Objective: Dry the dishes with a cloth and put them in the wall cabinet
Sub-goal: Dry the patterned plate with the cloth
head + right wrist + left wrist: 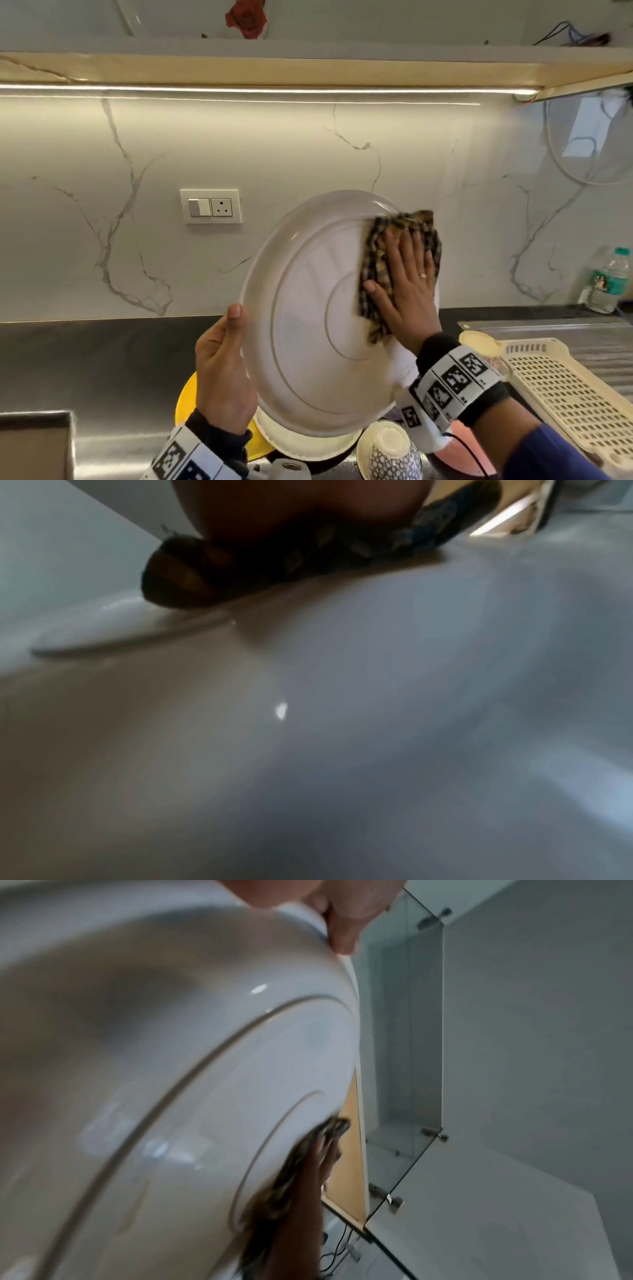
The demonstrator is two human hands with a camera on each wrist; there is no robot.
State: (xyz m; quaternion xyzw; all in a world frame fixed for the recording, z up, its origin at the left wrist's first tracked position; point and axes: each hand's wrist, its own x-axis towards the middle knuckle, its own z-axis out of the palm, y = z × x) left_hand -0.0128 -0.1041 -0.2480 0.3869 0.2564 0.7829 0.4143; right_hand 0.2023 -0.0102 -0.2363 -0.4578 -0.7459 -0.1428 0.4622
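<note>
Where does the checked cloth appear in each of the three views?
Head view: the checked cloth is right of centre, pressed flat on the white plate by the right hand.
Left wrist view: low centre, blurred, between plate and hand.
Right wrist view: top centre, dark, under the palm.
Shared landmark: the raised ring on the plate's underside.

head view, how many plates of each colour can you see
white: 2, held plate, lower plate
yellow: 1, yellow plate
pink: 1, pink plate, mostly hidden
total: 4
</note>
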